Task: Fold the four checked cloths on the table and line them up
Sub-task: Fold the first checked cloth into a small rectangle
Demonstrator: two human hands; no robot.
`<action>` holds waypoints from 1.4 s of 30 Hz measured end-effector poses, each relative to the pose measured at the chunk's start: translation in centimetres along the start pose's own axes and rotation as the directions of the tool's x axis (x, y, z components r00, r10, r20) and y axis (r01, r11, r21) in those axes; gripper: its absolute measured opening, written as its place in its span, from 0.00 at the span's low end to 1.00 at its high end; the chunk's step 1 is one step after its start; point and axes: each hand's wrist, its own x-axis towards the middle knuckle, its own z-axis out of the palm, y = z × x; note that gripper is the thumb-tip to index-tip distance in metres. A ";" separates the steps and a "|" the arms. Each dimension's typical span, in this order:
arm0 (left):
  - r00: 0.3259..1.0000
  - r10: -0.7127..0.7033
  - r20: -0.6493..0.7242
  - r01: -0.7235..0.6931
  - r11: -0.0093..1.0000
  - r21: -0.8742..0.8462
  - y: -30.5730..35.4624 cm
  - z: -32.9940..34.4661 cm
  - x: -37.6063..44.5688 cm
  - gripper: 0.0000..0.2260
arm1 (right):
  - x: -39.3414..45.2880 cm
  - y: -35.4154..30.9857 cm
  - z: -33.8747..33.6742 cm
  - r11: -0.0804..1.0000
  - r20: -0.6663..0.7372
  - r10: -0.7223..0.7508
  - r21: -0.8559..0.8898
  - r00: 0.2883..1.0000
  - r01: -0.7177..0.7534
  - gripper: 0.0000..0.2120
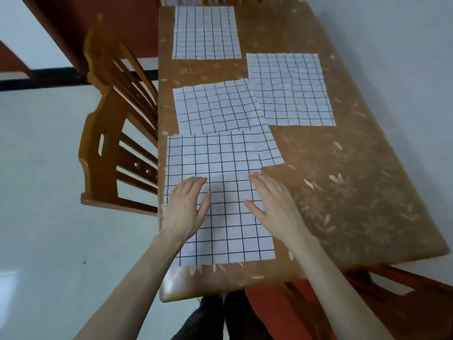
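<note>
Several white cloths with dark checks lie flat and unfolded on the brown table (pixel 355 192). The nearest cloth (pixel 220 155) lies at the front left and overlaps the second cloth (pixel 220 109) behind it. A third cloth (pixel 289 89) lies to the right of the second, and a fourth cloth (pixel 206 33) sits at the far left end. My left hand (pixel 187 204) rests flat on the nearest cloth with straight fingers. My right hand (pixel 272 202) lies flat on the same cloth near its right edge.
Two wooden chairs (pixel 117 133) stand along the table's left side. Another chair (pixel 404 303) is at the near right corner. The table's right half shows bare flower-patterned surface. A light floor (pixel 49 192) lies to the left.
</note>
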 end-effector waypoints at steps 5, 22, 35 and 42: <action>0.995 -0.050 0.083 0.049 0.999 0.006 -3.6 4.6 -0.2 0.19 | 2.8 2.2 5.2 1.000 0.058 -0.023 0.017 0.998 0.023 0.28; 1.000 -0.020 0.015 0.019 0.998 0.053 -10.0 10.0 0.2 0.11 | 5.9 6.6 14.6 0.985 -0.099 -0.170 -0.006 0.980 0.170 0.13; 0.998 0.039 0.049 -0.044 0.994 0.103 -10.7 3.1 2.9 0.12 | 7.0 6.9 7.0 0.945 -0.160 -0.319 -0.134 0.934 0.300 0.10; 0.985 0.169 -0.033 -0.164 0.977 0.135 -7.8 -2.7 7.2 0.12 | 10.3 7.2 1.2 0.949 -0.203 -0.306 -0.147 0.930 0.280 0.19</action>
